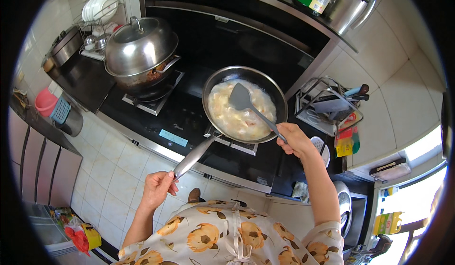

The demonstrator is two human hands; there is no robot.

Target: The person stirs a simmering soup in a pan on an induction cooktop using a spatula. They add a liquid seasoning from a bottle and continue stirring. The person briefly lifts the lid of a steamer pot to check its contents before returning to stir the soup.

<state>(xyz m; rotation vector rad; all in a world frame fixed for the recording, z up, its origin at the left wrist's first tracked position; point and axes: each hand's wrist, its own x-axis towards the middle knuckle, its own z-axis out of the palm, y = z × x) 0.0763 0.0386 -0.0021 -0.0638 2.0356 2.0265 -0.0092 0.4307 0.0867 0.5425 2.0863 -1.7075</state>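
Note:
My left hand grips the end of the long metal handle of a frying pan, its thumb on top. The round pan sits over the right burner of the gas cooktop and holds a pale, milky, chunky mixture. A grey spatula is in my right hand, at the pan's right rim. Its broad blade rests in or on the food near the middle of the pan; how deep it goes cannot be seen. Part of the burner grate shows below the pan.
A large lidded steel wok stands on the left burner. Beyond it are a dish rack with white plates and a pot. At right stands a knife rack beside a white perforated container. A shelf above holds a steel jug.

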